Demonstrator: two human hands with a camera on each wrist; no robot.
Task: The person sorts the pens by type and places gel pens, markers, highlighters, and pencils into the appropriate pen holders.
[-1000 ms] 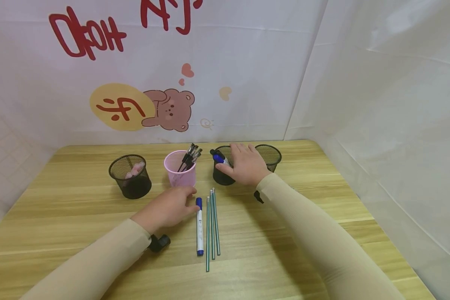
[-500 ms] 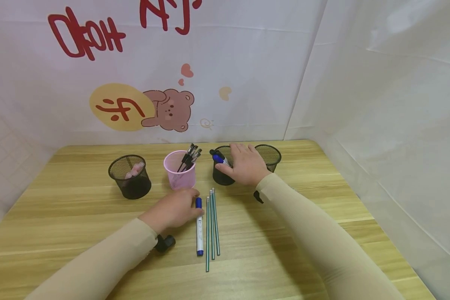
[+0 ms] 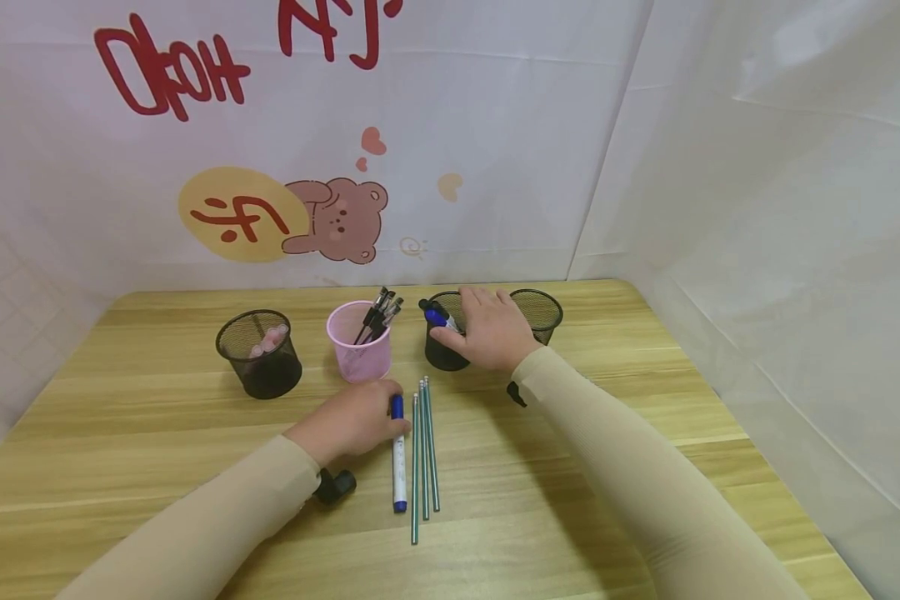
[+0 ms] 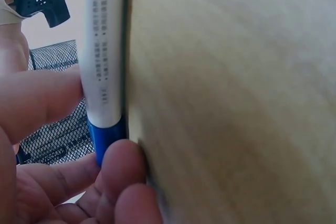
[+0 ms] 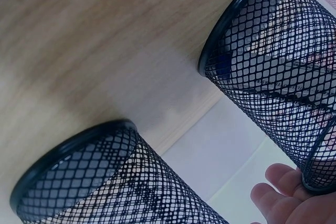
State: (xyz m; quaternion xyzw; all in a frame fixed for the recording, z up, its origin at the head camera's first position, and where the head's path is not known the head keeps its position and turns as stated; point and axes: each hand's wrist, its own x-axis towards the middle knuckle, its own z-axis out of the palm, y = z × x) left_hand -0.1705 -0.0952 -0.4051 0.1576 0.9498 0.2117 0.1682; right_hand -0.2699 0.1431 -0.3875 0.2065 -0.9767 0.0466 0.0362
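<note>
Your left hand (image 3: pixel 356 421) pinches the capped end of the marker (image 3: pixel 398 454), which lies flat on the tabletop (image 3: pixel 157 433) beside the pencils (image 3: pixel 423 450). Roll your fingertips under its barrel so only the marker lifts. Your right hand (image 3: pixel 491 329) grips the mesh cup (image 3: pixel 444 354); hold it steady. Compared with a second ago, your left hand has crept right onto the marker.

The table's (image 3: pixel 195 433) front half is left open apart from the marker (image 3: pixel 398 454) and pencils (image 3: pixel 424 450). The back is blocked by a row of cups (image 3: pixel 359 339), seemingly with passable gaps between.
</note>
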